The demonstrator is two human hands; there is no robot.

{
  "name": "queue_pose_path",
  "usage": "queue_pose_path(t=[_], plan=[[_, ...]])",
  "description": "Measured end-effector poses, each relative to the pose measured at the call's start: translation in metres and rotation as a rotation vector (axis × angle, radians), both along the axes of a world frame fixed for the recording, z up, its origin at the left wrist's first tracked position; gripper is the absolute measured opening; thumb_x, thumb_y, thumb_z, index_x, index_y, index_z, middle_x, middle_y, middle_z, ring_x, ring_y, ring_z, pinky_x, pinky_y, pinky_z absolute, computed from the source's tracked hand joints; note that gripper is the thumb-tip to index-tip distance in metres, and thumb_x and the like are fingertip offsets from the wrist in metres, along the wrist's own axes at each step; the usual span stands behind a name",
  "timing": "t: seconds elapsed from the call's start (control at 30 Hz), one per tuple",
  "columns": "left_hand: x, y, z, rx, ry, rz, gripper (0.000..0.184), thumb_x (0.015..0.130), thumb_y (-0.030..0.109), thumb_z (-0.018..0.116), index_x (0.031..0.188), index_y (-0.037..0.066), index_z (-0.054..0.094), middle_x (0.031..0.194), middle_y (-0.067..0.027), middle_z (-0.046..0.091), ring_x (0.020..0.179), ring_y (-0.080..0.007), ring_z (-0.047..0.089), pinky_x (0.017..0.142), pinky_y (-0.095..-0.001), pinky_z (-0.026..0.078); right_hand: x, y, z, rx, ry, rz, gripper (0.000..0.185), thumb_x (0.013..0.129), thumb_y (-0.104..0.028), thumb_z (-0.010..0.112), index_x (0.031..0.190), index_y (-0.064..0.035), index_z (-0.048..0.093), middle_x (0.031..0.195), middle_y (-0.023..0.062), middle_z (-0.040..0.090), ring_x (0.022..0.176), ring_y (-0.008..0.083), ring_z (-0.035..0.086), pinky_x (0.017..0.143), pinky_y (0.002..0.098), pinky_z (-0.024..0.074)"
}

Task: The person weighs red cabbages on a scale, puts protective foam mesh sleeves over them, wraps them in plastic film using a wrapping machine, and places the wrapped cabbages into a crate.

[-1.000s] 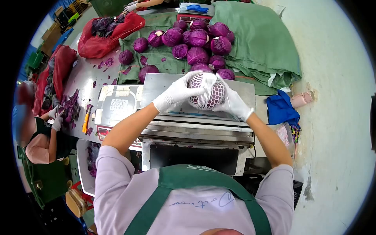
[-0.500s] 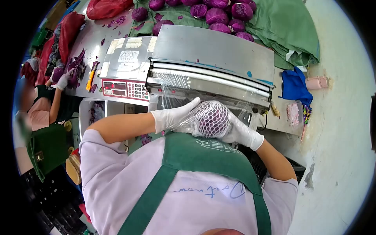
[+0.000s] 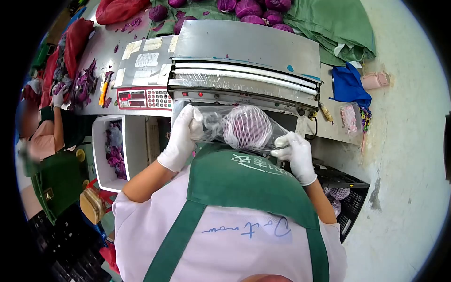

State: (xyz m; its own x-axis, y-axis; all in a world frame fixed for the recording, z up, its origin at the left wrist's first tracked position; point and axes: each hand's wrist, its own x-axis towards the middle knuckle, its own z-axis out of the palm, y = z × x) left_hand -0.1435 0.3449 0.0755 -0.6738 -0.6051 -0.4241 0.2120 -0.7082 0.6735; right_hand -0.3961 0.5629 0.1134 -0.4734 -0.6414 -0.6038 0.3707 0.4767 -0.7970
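Note:
A red cabbage in a white foam net hangs in clear plastic film, close in front of my green apron. My gloved left hand is closed on the bunched film to the left of it. At the opposite side, my gloved right hand pinches the film's other end, so the film is pulled taut around the cabbage. Just beyond both hands stands a film-wrapping machine with rollers and a sheet of film across its front.
A scale with a red panel stands left of the machine, beside a yellow-handled knife. Below it is a white foam box of leaf scraps. Whole red cabbages lie behind. A black crate holds netted cabbages. A co-worker's gloved hand is at left.
My hands have moved from cupping the cabbage to gripping the film on either side, farther apart. The film no longer stretches from the machine to the cabbage. My view has shifted slightly.

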Motion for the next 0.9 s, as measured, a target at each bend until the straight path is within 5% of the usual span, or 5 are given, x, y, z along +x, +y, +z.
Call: queue_pose_path(t=[0.27, 0.43, 0.6, 0.7, 0.9], plan=[[0.039, 0.067, -0.06, 0.096, -0.817, -0.388, 0.028, 0.098, 0.028, 0.051, 0.104, 0.004, 0.063, 0.095, -0.009, 0.067, 0.087, -0.023, 0.062, 0.082, -0.0388, 0.049, -0.006, 0.083, -0.128, 0.18, -0.541, -0.073, 0.03, 0.102, -0.027, 0.042, 0.088, -0.0055, 0.059, 0.081, 0.0045, 0.059, 0.065, 0.0127, 0.054, 0.054, 0.0249, 0.0432], [-0.034, 0.098, -0.135, -0.583, -0.387, -0.869, 0.032, 0.093, 0.023, 0.055, 0.118, 0.005, 0.063, 0.11, -0.0102, 0.067, 0.099, -0.0227, 0.061, 0.09, -0.0311, 0.046, 0.048, 0.046, -0.23, -0.621, 1.043, 0.606, 0.019, 0.094, -0.011, 0.047, 0.097, -0.0042, 0.065, 0.087, 0.0066, 0.065, 0.079, 0.0137, 0.061, 0.07, 0.0301, 0.0494], [-0.03, 0.093, -0.177, -0.821, -0.02, -0.771, 0.038, 0.091, 0.025, 0.056, 0.124, 0.006, 0.058, 0.117, -0.0085, 0.065, 0.102, -0.0232, 0.062, 0.094, -0.0353, 0.046, 0.072, 0.015, -0.103, -0.315, -0.379, -0.184, 0.016, 0.092, -0.012, 0.053, 0.099, -0.0057, 0.065, 0.087, 0.007, 0.065, 0.08, 0.0142, 0.063, 0.074, 0.0294, 0.0499], [-0.039, 0.077, -0.043, -0.367, 0.021, -0.787, 0.047, 0.09, 0.026, 0.061, 0.13, 0.003, 0.051, 0.122, -0.0074, 0.059, 0.112, -0.0201, 0.056, 0.101, -0.0336, 0.042, 0.058, -0.024, -0.024, -0.42, 0.816, 0.326, 0.015, 0.09, -0.011, 0.057, 0.1, -0.0064, 0.067, 0.089, 0.0095, 0.065, 0.08, 0.0196, 0.062, 0.08, 0.0318, 0.0497], [0.003, 0.05, 0.013, -0.184, 0.249, -0.918, 0.07, 0.084, 0.016, 0.07, 0.142, 0.004, 0.032, 0.137, -0.0113, 0.045, 0.129, -0.0199, 0.042, 0.111, -0.034, 0.034, 0.083, -0.07, 0.044, -0.797, -0.573, 0.867, 0.045, 0.095, -0.033, 0.051, 0.109, 0.0068, 0.064, 0.111, 0.0169, 0.065, 0.112, 0.0253, 0.057, 0.103, 0.0371, 0.037]])
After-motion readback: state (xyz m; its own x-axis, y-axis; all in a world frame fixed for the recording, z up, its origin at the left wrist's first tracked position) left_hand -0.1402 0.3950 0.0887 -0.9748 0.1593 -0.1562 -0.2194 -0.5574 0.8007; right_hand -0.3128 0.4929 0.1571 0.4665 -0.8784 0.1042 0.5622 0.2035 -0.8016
